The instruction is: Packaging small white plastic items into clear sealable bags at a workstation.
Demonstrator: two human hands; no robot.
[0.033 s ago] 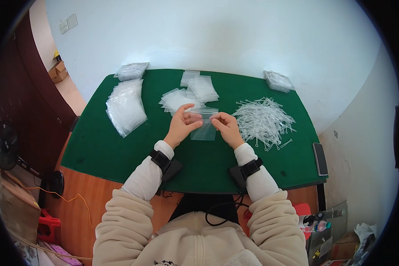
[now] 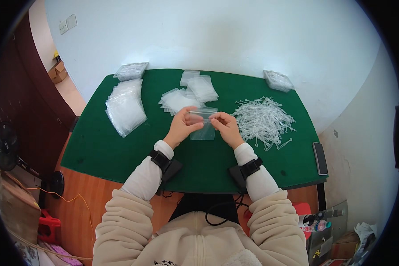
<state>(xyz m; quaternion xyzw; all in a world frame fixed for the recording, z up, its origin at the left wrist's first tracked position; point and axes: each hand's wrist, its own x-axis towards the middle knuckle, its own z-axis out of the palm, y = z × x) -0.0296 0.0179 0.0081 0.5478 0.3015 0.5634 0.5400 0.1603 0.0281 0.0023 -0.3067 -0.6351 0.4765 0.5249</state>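
Observation:
A small clear zip bag (image 2: pixel 203 134) hangs between my hands over the green table, its zip strip uppermost. My left hand (image 2: pixel 181 125) is closed on the bag's left side, thumb in front and fingers behind. At the top right of the bag, my right hand (image 2: pixel 226 127) pinches the plastic between thumb and fingers. Just beyond my hands lie loose overlapping zip bags (image 2: pixel 203 88). To the right of my right hand is a heap of thin clear plastic sticks with looped ends (image 2: pixel 264 122). Whether anything is inside the held bag I cannot make out.
Fanned clear bags (image 2: pixel 125 108) cover the table's left side. Packed bundles stand at the back left (image 2: pixel 132 71) and back right (image 2: pixel 279 81), near the wall. A phone (image 2: pixel 320 158) lies at the right edge of the green tabletop (image 2: pixel 102 155). A fan (image 2: pixel 6 142) stands left.
My left index finger, raised before, has come down toward the top of the bag. The bag and my right hand have barely moved.

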